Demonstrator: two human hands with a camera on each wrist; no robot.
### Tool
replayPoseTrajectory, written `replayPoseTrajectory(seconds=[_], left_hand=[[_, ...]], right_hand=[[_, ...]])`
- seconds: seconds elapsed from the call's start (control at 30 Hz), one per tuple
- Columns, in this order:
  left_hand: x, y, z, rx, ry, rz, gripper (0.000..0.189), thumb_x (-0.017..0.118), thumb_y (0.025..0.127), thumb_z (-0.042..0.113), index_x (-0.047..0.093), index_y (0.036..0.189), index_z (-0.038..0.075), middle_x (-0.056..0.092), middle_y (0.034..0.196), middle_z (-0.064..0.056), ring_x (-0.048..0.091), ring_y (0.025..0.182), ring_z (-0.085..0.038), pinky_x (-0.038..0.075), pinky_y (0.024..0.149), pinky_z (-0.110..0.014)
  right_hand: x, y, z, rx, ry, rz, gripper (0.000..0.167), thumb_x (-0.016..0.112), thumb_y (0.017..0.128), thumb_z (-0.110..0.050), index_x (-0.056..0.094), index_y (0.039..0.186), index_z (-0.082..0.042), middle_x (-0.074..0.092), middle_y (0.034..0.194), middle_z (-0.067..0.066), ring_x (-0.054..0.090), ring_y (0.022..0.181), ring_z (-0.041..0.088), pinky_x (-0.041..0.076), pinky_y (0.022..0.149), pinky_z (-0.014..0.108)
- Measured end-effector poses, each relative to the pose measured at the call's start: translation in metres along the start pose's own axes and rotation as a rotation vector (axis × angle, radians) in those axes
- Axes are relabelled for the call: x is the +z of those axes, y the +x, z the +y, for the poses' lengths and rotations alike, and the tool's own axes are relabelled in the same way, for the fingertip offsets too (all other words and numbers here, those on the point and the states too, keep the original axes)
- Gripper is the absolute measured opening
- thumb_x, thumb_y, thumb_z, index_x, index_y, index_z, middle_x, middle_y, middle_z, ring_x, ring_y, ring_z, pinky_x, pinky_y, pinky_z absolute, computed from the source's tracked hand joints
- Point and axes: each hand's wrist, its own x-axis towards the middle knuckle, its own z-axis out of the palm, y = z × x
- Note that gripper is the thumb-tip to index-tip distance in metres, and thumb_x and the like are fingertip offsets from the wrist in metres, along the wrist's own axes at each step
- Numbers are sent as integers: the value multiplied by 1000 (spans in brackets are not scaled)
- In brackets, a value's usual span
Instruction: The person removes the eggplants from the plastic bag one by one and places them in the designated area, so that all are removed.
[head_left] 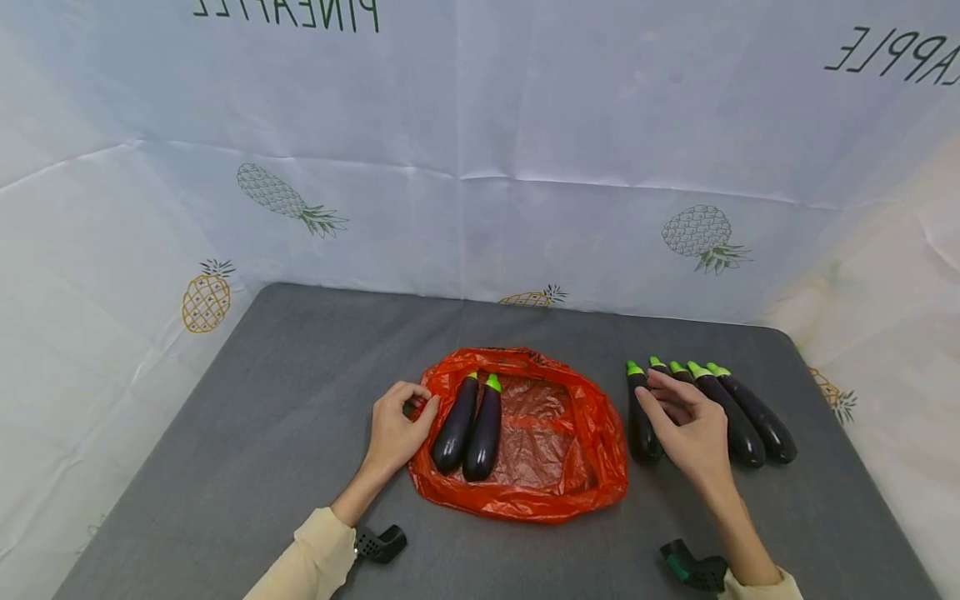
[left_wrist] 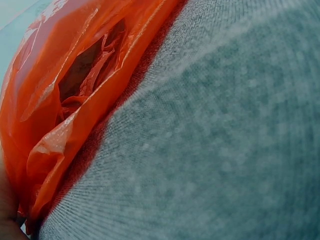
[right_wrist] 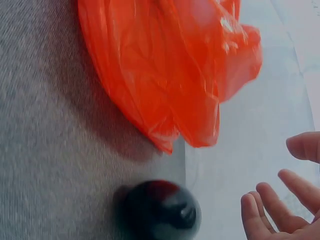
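A red plastic bag [head_left: 525, 505] lies spread with its mouth facing up, and two eggplants [head_left: 483, 433] rest side by side in its left part. My left hand [head_left: 397, 427] pinches the bag's left rim between thumb and fingers; in the left wrist view only a sliver of that hand [left_wrist: 7, 212] shows beside the red plastic. To the right of the bag lie several more eggplants [head_left: 742, 429]. Over this group hovers my right hand [head_left: 693, 429], fingers loosely bent and holding nothing, close to the leftmost eggplant [head_left: 640, 425]. The right wrist view shows a gap between hand [right_wrist: 280, 215] and eggplant [right_wrist: 162, 210].
A grey cloth [head_left: 300, 375] covers the table. Behind it hangs a pale curtain [head_left: 562, 117] printed with pineapples. Black wrist devices show at my left wrist [head_left: 381, 543] and right wrist [head_left: 693, 568].
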Motion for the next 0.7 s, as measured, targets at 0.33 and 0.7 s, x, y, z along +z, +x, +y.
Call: replayPoseTrajectory(seconds=[0.33,0.7], left_hand=[[-1,1,2,0,-3,-3,9,78,86,8,70,82,11,65,78,-3,59,70,-14,47,64,-23],[0,0,1,11,-1,-4,9,78,86,8,70,82,10,65,78,-3,59,71,-14,48,64,-24]], right_hand=[[17,-4,-10,-46,52,-47,32,74,91,-2,72,123,-3,65,108,-31,65,93,-10,51,83,5],[35,-9,-18,-29,41,-101,32,73,93,-6,71,124,-2,73,118,15,62,93,-10,50,84,5]])
